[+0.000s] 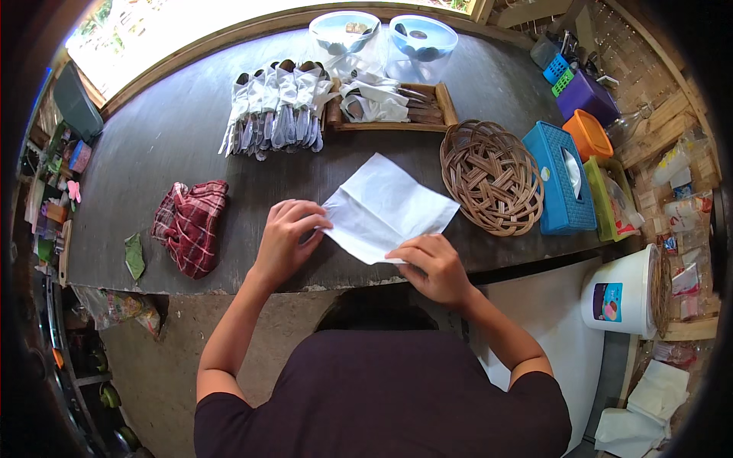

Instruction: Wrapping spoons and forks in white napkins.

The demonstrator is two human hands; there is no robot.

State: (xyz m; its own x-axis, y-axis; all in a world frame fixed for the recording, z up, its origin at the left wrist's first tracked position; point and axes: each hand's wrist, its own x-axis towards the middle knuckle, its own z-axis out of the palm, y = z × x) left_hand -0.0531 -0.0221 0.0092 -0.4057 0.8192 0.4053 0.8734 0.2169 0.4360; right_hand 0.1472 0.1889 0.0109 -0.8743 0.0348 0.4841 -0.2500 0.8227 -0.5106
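A white paper napkin [395,200], creased across its middle, is spread out before me over the dark tabletop [275,183]. My left hand [293,237] pinches its left corner between thumb and fingers. At the near right edge, my right hand [432,266] grips the paper with fingers on top and thumb below. Beyond the napkin lies a row of napkin-wrapped cutlery bundles [278,109], spoon ends pointing away. A wooden tray [395,126] beside them holds more wrapped pieces and loose brown-handled cutlery [426,106].
Two clear plastic tubs [345,54] with spoons stand at the back. Right of the napkin are a woven rattan plate [491,177] and a blue tissue box [558,180]. A red checked cloth [192,229] and a green leaf [134,256] lie left. A white bucket [621,292] stands right.
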